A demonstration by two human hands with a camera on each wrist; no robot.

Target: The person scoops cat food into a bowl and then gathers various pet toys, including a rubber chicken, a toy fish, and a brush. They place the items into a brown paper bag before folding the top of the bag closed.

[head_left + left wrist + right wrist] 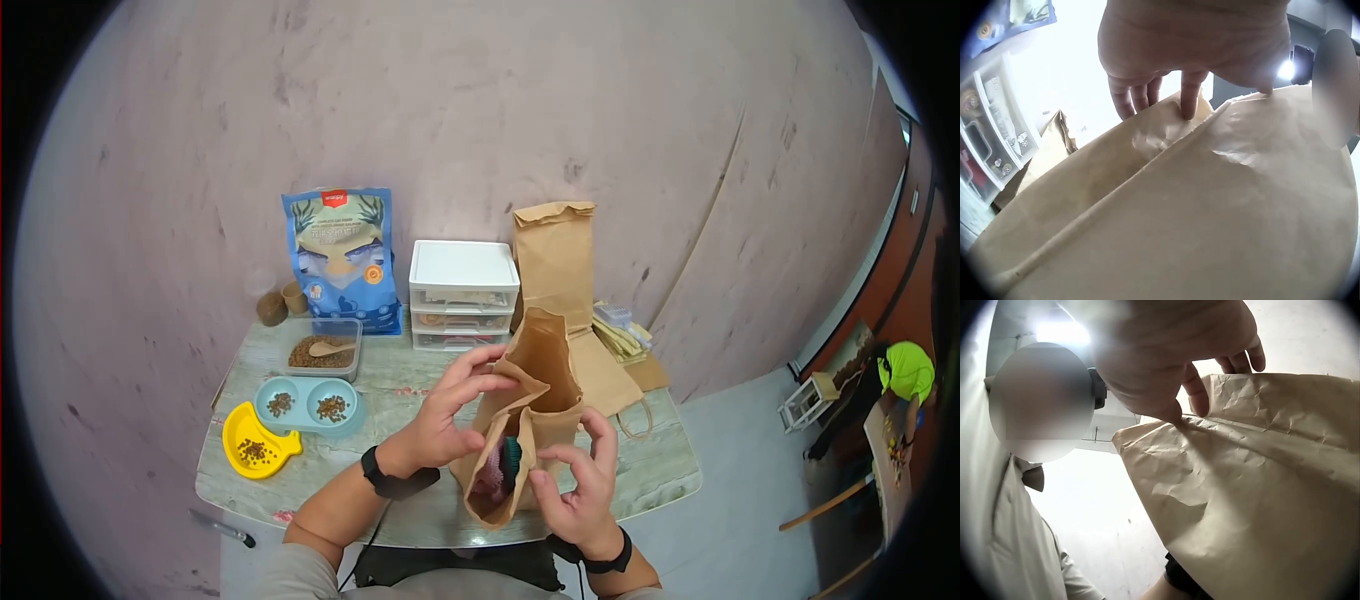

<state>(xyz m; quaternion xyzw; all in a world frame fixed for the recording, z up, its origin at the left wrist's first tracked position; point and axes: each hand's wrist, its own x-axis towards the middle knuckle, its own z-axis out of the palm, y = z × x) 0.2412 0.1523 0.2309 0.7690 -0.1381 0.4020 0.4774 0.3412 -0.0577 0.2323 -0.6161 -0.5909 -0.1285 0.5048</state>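
A brown paper bag (548, 425) stands open at the table's front edge, its side folds pushed inward. Inside its front part lie a pink bristly thing (490, 476) and a dark green one (511, 461). My left hand (445, 412) holds the bag's left side at the rim, thumb and forefinger on either side of the fold; the left wrist view shows this hand (1194, 44) over the paper (1210, 206). The right hand (582, 490) grips the opposite side, thumb and forefinger close together at the crease in the right wrist view (1172, 356).
Behind stand a blue food bag (345, 260), a white drawer unit (464, 265) and another paper bag (556, 260). To the left are a kibble box (345, 365), a blue double bowl (310, 420) and a yellow bowl (238, 425). A person (905, 375) is at far right.
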